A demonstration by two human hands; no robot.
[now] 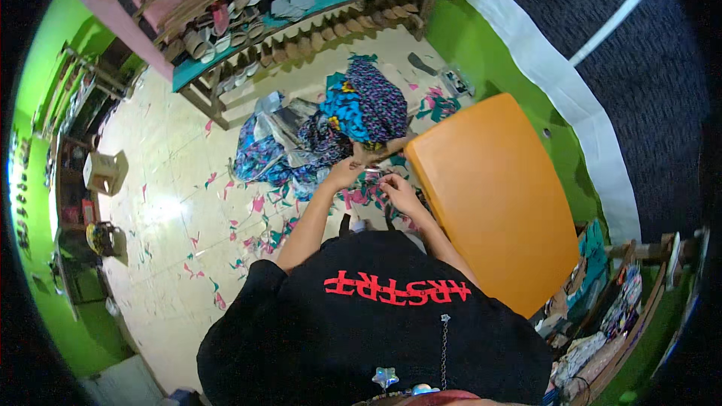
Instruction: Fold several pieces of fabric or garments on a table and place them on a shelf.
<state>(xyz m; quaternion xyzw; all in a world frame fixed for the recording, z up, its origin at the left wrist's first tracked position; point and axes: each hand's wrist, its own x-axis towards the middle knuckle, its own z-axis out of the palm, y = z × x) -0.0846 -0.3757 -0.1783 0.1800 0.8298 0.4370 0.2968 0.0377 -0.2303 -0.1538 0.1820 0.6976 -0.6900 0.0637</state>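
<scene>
My left hand point(345, 173) reaches forward in front of my chest, fingers bent together at the near edge of a heap of patterned cloth point(278, 143). A little to its right, my right hand point(398, 190) has thumb and fingers pinched together. Between the hands is a small, thin, pale thing point(372, 171), too small to name. Just beyond them rises a rounded bulk of blue floral and purple-dotted cloth point(372, 101). By its lower edge shows a bare, limb-like shape point(368, 154), perhaps a person's. Pink and green scraps point(353, 197) lie beneath my hands.
An orange table point(496, 195) stands close on my right. More scraps point(218, 297) litter the tiled floor point(162, 278). At the back, a turquoise-topped bench point(192, 75) bears shoes, with a row of shoe forms point(323, 32) below. Shelves point(71, 210) line the left wall; a rack with cloth point(609, 316) stands lower right.
</scene>
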